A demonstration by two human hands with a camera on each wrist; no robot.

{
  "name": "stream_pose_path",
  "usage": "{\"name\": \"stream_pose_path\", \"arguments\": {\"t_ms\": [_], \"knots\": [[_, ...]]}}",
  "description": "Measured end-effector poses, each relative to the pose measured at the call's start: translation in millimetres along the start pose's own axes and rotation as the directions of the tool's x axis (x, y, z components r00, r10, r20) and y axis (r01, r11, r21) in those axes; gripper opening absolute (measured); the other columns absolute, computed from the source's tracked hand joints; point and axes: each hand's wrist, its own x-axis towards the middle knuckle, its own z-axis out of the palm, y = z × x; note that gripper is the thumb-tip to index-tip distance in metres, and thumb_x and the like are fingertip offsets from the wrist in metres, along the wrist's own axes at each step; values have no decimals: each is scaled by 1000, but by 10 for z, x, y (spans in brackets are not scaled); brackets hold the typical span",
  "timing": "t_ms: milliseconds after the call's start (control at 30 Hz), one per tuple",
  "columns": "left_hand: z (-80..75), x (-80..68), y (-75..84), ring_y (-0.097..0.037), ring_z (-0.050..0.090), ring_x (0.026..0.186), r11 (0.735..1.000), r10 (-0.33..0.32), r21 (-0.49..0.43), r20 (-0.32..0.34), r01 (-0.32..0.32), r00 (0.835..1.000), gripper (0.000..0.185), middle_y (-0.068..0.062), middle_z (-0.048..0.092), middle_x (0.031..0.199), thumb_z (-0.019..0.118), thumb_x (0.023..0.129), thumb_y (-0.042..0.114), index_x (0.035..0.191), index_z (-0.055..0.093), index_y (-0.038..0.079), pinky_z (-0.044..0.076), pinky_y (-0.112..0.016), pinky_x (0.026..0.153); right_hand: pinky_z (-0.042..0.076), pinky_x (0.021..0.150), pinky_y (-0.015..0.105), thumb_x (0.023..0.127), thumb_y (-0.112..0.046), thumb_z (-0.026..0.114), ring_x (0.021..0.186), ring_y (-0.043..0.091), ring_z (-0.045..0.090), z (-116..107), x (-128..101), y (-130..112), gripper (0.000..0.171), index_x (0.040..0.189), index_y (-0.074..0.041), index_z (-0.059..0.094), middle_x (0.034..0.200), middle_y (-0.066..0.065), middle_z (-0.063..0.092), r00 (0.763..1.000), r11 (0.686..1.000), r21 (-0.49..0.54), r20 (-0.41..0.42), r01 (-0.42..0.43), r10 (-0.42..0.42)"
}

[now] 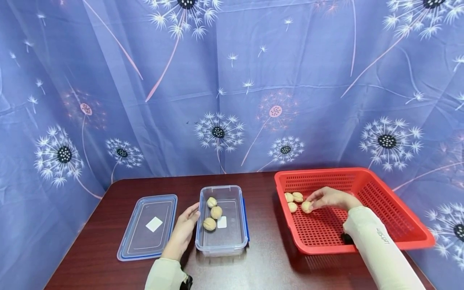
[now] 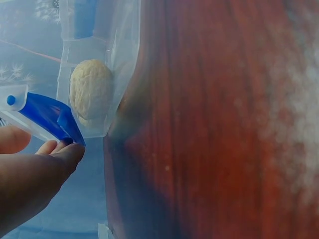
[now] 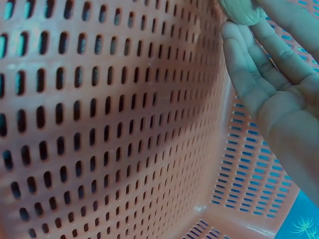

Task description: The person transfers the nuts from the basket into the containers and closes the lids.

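Note:
In the head view, my right hand (image 1: 330, 199) reaches into the red basket (image 1: 315, 233) and pinches a walnut (image 1: 306, 207) between thumb and fingers. That walnut (image 3: 242, 10) shows at the top edge of the right wrist view. Several more walnuts (image 1: 297, 196) lie beside it at the basket's left wall. My left hand (image 1: 185, 227) rests along the left side of the clear plastic container (image 1: 232, 237), fingers extended. Its fingertips touch a blue latch (image 2: 55, 117) on that side in the left wrist view. Inside the container lie three walnuts (image 1: 216, 212).
A clear lid (image 1: 139, 237) with a blue seal and a white square label lies flat on the dark wood table (image 1: 261, 266), left of the container. Behind the table hangs a blue curtain (image 1: 174, 133) with dandelion prints. Another blue latch (image 1: 246, 219) hangs on the container's right side.

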Motion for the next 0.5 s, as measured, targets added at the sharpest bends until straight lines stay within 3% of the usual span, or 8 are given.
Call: {"name": "stream_pose_path", "arguments": {"t_ms": [167,367,500], "knots": [[-2,8,9,-37,30,137,1000,6,2,-3,-6,1000,43,-31,34,146,38,101,1,142,34,-11,19,-49,116,47,92,39,85,-12,70,103,19,59,-12,-13,-42,40,118,8,62,112,17,67,999,1000,-11,-27,17,-18],[4,-4,39,-37,29,137,1000,2,3,-7,-2,1000,43,-32,34,146,38,101,2,142,34,-11,19,-49,116,44,98,54,88,-14,68,106,21,59,-16,-48,-101,38,120,5,61,115,17,65,998,1000,15,-55,20,-19],[3,-15,42,-38,29,137,1000,-1,6,0,1,1000,43,-33,32,146,37,101,1,142,32,-12,19,-50,116,45,97,52,88,-18,69,107,22,58,-19,-55,-145,38,120,3,62,117,16,65,993,1000,-18,-113,19,-21]]}}
